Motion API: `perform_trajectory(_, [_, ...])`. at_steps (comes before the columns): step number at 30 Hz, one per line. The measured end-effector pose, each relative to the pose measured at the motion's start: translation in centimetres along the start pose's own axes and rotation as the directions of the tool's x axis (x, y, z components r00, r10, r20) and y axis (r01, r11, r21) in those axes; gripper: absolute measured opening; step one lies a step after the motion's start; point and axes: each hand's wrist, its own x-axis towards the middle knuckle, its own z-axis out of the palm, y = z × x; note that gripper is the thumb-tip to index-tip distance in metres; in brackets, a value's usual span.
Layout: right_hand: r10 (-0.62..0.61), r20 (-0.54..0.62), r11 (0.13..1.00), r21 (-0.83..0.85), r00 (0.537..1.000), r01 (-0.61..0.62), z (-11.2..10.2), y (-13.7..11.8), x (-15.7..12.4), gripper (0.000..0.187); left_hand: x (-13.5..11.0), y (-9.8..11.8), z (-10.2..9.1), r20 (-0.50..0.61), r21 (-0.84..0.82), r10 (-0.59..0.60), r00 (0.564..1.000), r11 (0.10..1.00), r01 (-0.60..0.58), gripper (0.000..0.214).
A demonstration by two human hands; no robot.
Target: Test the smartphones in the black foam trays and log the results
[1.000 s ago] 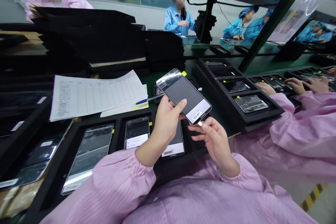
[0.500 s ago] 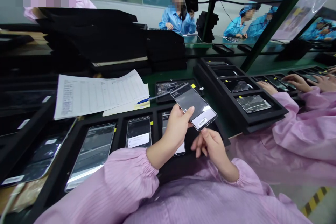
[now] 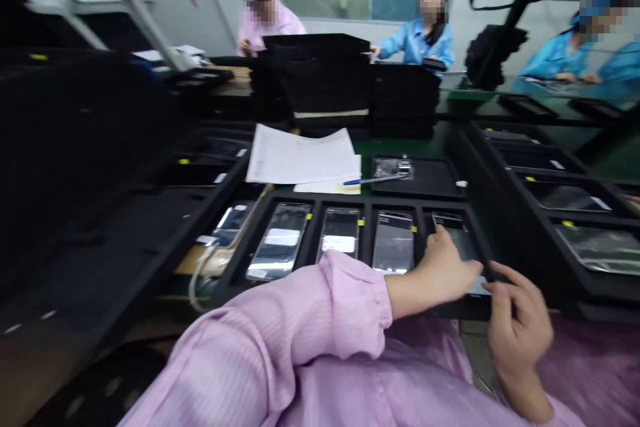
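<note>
My left hand [image 3: 445, 270] reaches over a smartphone [image 3: 461, 235] in the rightmost slot of a black foam tray [image 3: 367, 201]. Its fingers and thumb span the phone and hide part of the screen. At the near right corner of that tray, my right hand [image 3: 523, 323] is closed, thumb and forefinger pinching the black edge close to the phone's lower end. To the left, a phone [image 3: 394, 240], another phone [image 3: 340, 230] and a third phone [image 3: 281, 237] lie face up in their own slots, with yellow tabs beside them.
Beyond the tray lie a printed sheet [image 3: 300, 157], a blue pen [image 3: 360, 181] and a shallow black tray [image 3: 430, 177]. Stacked phone trays [image 3: 530, 213] stand right, and a large dark tray [image 3: 115, 227] rises left. Several people work across the bench.
The phone, held above the tray earlier, is now down in the rightmost slot with my left hand on it. My right hand has moved to the tray's corner. The view has swung left.
</note>
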Motion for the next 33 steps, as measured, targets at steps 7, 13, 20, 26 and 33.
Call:
perform_trajectory(7, [-0.066,0.065,0.983,-0.168,0.996,0.076,2.0,1.2,1.6,0.03,-10.1,0.0,-9.6,-0.013,0.276,0.481,0.877,0.845,-0.459,0.077])
perform_trajectory(13, [0.052,0.124,0.993,-0.114,0.991,-0.038,3.2,-0.4,2.9,0.037,-13.3,-5.7,-18.7,-0.414,0.693,0.683,0.602,0.665,-0.278,0.059])
perform_trajectory(20, [-0.41,0.661,0.911,0.338,0.628,0.237,8.2,-10.1,1.5,0.044,-14.9,-10.0,-23.2,-0.265,0.937,0.701,0.662,0.348,0.005,0.032])
perform_trajectory(26, [-0.471,0.662,0.882,0.373,0.584,0.289,10.2,-11.6,1.2,0.049,-15.5,-11.0,-24.0,-0.185,0.961,0.65,0.737,0.276,-0.002,0.035])
perform_trajectory(33, [-0.415,0.499,0.894,0.379,0.761,0.239,6.0,-12.4,3.4,0.045,-13.7,-10.5,-24.8,-0.429,0.852,0.609,0.667,0.518,0.075,0.044])
